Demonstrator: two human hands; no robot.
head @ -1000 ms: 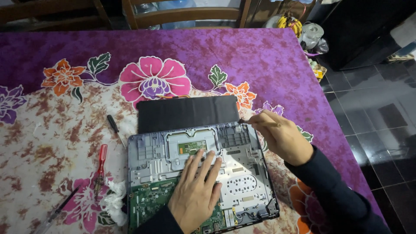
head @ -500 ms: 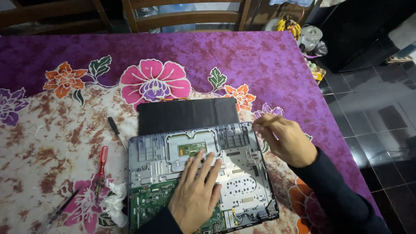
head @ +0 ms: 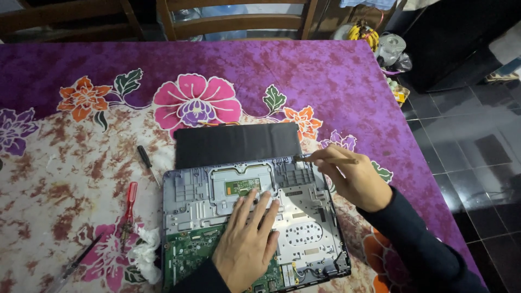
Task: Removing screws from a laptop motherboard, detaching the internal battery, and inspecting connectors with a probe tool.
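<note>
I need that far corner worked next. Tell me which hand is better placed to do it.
Right. The right hand already holds a thin tool with its tip at the far right corner of the opened laptop. The left hand lies flat on the middle, bracing it.

My table (head: 336, 70) wears a purple flowered cloth; wooden chairs (head: 233, 21) stand beyond its far edge, and dark glossy floor tiles (head: 467, 141) gleam along its right edge.

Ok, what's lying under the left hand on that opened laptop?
The left hand lies flat on the opened laptop, over its silver metal plate beside the green circuit board. Whatever sits directly beneath the palm is covered.
</note>
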